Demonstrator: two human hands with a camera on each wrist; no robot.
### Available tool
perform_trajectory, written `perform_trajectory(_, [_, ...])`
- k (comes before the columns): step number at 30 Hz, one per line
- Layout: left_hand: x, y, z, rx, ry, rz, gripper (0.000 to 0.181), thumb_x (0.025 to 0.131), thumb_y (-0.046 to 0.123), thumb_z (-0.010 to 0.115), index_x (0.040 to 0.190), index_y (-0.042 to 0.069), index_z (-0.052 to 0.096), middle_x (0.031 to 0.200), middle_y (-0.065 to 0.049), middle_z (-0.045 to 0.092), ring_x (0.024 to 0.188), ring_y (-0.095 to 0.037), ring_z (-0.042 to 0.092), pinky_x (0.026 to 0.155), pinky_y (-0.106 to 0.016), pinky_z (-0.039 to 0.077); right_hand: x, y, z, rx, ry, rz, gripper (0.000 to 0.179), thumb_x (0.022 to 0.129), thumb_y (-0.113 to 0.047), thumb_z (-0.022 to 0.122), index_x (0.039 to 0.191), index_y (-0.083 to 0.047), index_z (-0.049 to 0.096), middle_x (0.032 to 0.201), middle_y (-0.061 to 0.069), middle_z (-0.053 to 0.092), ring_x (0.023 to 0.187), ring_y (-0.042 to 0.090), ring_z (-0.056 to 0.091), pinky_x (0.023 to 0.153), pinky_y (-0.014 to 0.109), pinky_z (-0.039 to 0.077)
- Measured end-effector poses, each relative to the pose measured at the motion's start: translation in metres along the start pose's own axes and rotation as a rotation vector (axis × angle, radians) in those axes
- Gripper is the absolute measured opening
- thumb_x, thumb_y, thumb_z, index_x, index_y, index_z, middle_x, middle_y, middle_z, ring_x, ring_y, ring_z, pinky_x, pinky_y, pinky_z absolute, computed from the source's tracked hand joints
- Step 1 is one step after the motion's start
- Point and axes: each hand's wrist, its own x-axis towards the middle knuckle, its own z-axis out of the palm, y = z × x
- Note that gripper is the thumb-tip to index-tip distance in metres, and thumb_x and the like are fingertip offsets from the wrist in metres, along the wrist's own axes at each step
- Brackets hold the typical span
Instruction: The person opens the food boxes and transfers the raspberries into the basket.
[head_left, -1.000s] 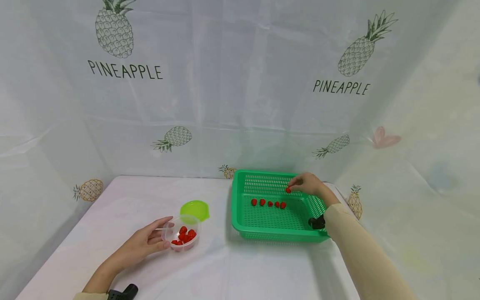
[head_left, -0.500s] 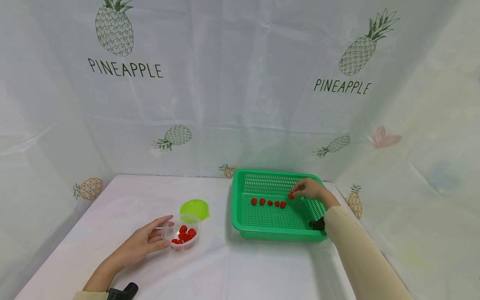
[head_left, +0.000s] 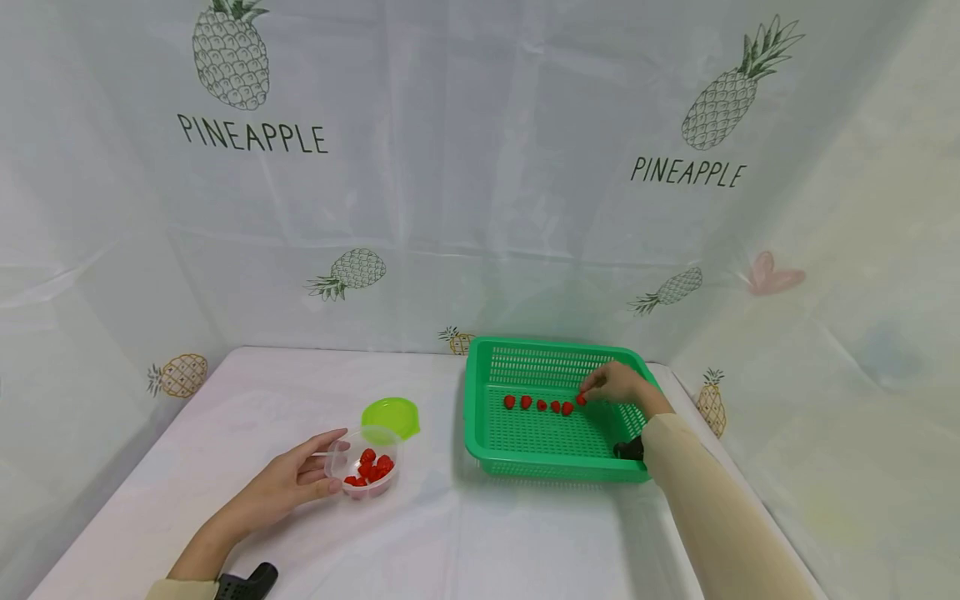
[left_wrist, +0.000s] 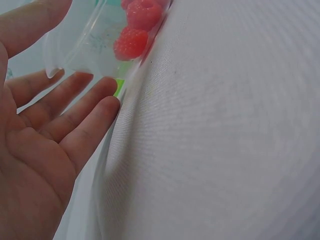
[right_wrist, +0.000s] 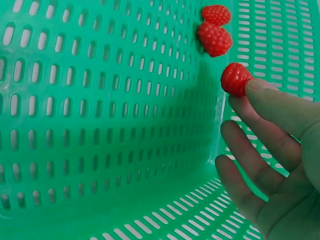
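In the head view my right hand (head_left: 617,385) is inside the green basket (head_left: 555,468), at the right end of a row of several red raspberries (head_left: 527,402). Thumb and index finger pinch a raspberry (right_wrist: 235,79) low over the basket floor; the other fingers are spread below it in the right wrist view. My left hand (head_left: 281,487) holds a clear round plastic tub (head_left: 341,457) from its left side, thumb in front and fingers behind. Several more raspberries (left_wrist: 131,44) lie in the tub, showing through its wall in the left wrist view.
A lime-green lid (head_left: 392,415) lies on the white-covered table (head_left: 420,542) just behind the tub. White curtain (head_left: 480,167) with pineapple prints closes off the back and sides. The basket's raised walls surround the right hand.
My right hand has come down and slightly toward me with its raspberry, from near the basket's back wall to the row's right end. The left hand and tub have stayed put.
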Motion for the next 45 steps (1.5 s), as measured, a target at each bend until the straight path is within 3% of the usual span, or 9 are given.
perform_trajectory(11, [0.001, 0.003, 0.000, -0.004, -0.003, -0.007, 0.085, 0.094, 0.034, 0.083, 0.164, 0.014, 0.039, 0.159, -0.022, 0.049, 0.139, -0.044, 0.056, 0.105, -0.032, 0.056, -0.003, -0.001, 0.000, 0.000, -0.049, 0.061, 0.016, 0.100, -0.007, 0.073, 0.113, 0.002, 0.077, 0.112, 0.014, 0.076, 0.099, 0.026, 0.072, 0.088, 0.048, 0.062])
perform_trajectory(17, [0.000, 0.002, 0.001, -0.020, -0.009, -0.011, 0.085, 0.094, 0.032, 0.083, 0.164, 0.014, 0.038, 0.160, -0.023, 0.048, 0.139, -0.043, 0.056, 0.103, -0.024, 0.056, -0.002, -0.001, 0.001, -0.031, -0.074, 0.075, 0.015, 0.099, -0.005, 0.075, 0.113, 0.000, 0.078, 0.109, 0.011, 0.077, 0.098, 0.023, 0.071, 0.087, 0.046, 0.062])
perform_trajectory(21, [0.000, 0.003, 0.001, -0.025, -0.016, 0.006, 0.085, 0.095, 0.031, 0.083, 0.164, 0.012, 0.038, 0.159, -0.024, 0.048, 0.138, -0.043, 0.057, 0.102, -0.020, 0.055, -0.003, -0.001, 0.000, -0.057, -0.076, 0.065, 0.015, 0.098, -0.006, 0.075, 0.112, -0.002, 0.078, 0.109, 0.009, 0.077, 0.100, 0.025, 0.072, 0.086, 0.044, 0.062])
perform_trajectory(28, [0.000, 0.003, 0.000, -0.036, -0.011, -0.003, 0.085, 0.094, 0.031, 0.083, 0.164, 0.014, 0.038, 0.159, -0.022, 0.049, 0.138, -0.042, 0.057, 0.102, -0.021, 0.055, -0.002, -0.008, -0.010, -0.114, -0.054, -0.021, 0.019, 0.099, -0.010, 0.076, 0.117, -0.004, 0.078, 0.117, 0.013, 0.076, 0.112, 0.035, 0.070, 0.091, 0.048, 0.062])
perform_trajectory(33, [0.000, 0.002, 0.000, -0.040, -0.010, 0.001, 0.085, 0.094, 0.030, 0.083, 0.164, 0.014, 0.038, 0.160, -0.022, 0.048, 0.139, -0.043, 0.056, 0.103, -0.022, 0.055, -0.001, -0.031, -0.020, -0.109, -0.032, -0.110, 0.023, 0.101, -0.014, 0.074, 0.122, -0.004, 0.076, 0.122, 0.013, 0.076, 0.118, 0.037, 0.069, 0.095, 0.050, 0.061])
perform_trajectory(38, [-0.001, 0.002, -0.001, -0.033, -0.009, 0.001, 0.085, 0.094, 0.032, 0.083, 0.164, 0.014, 0.038, 0.160, -0.023, 0.048, 0.139, -0.044, 0.056, 0.103, -0.025, 0.056, -0.007, -0.074, -0.026, -0.059, -0.028, -0.195, 0.029, 0.102, -0.016, 0.072, 0.127, -0.002, 0.073, 0.129, 0.015, 0.073, 0.122, 0.038, 0.068, 0.098, 0.050, 0.059])
perform_trajectory(45, [0.000, 0.001, -0.001, -0.050, -0.013, 0.011, 0.086, 0.094, 0.029, 0.084, 0.164, 0.012, 0.038, 0.159, -0.024, 0.048, 0.139, -0.045, 0.056, 0.103, -0.027, 0.057, -0.015, -0.131, -0.012, -0.067, 0.023, -0.377, 0.029, 0.100, -0.014, 0.074, 0.126, -0.002, 0.074, 0.127, 0.018, 0.074, 0.114, 0.037, 0.072, 0.093, 0.044, 0.061])
